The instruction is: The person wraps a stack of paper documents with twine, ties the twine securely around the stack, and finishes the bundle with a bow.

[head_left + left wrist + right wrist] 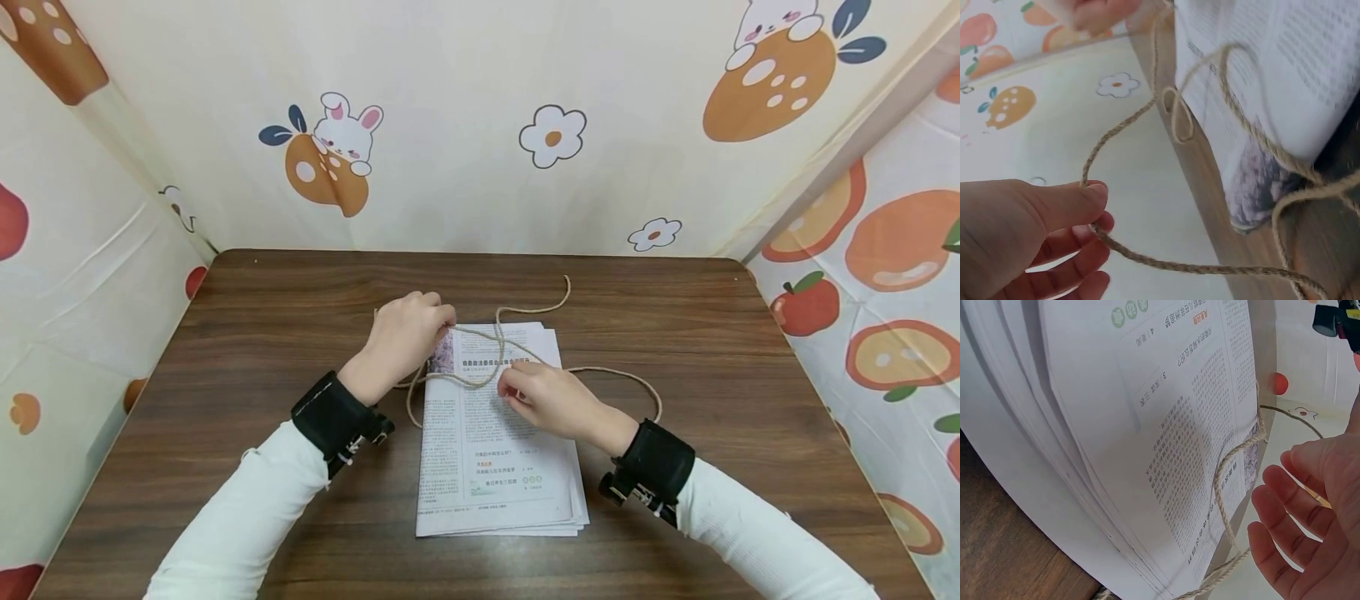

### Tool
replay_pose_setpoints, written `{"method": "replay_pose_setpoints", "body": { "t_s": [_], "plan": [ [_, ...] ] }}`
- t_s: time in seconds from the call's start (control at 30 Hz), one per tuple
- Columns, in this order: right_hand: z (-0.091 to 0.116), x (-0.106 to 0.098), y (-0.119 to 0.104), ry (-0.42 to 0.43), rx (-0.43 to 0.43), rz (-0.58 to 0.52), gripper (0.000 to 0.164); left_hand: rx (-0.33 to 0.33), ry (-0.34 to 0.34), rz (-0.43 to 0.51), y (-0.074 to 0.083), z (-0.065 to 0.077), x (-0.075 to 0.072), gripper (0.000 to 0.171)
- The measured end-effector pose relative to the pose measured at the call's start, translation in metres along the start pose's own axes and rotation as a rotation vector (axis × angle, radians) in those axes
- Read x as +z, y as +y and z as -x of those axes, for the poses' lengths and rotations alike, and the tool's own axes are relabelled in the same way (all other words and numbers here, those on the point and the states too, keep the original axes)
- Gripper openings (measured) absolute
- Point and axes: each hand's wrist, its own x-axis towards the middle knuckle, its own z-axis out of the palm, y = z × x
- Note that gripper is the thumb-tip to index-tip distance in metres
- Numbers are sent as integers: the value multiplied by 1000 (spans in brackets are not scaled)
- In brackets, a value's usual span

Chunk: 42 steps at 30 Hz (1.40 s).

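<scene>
Twine and printed sheets, with two hands, on a wood-grain bench [675,317].
Twine [500,337]: tan, one length, lying crossed over the upper part of the stack of printed sheets [517,487]; one end runs past the far edge, one loop lies out to the right, another beside the left edge. Left hand [408,337]: at the stack's far left corner, grip pinching the twine between thumb and fingers. Right hand [551,400]: above the sheets, grip empty, fingers loosely bent, near the twine. Black cuff [330,421] on each wrist.
</scene>
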Motion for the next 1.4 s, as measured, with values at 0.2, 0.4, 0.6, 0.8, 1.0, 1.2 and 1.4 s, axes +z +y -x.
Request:
{"method": "replay_pose_setpoints", "body": {
  "t_s": [0.2,0.4,0.6,0.8,1.0,1.2,1.4],
  "plan": [
    [2,2,0,4,-2,4,7,20,-45,-32,-3,-2,18,7],
    [3,1,-1,2,4,5,7,-2,-157,-27,0,1,38,6],
    [3,3,-2,-8,-5,-9,8,-16,-200,-7,2,5,49,2],
    [4,5,-3,-13,-18,-20,8,-11,-232,3,3,9,56,4],
    [4,4,-2,-13,-7,-14,8,17,-200,-14,7,13,55,5],
    [4,3,-1,-15,-3,-21,8,40,-150,-36,9,15,45,17],
    [3,2,-1,-10,-4,-22,9,74,-94,-26,11,17,35,14]
  ]
}}
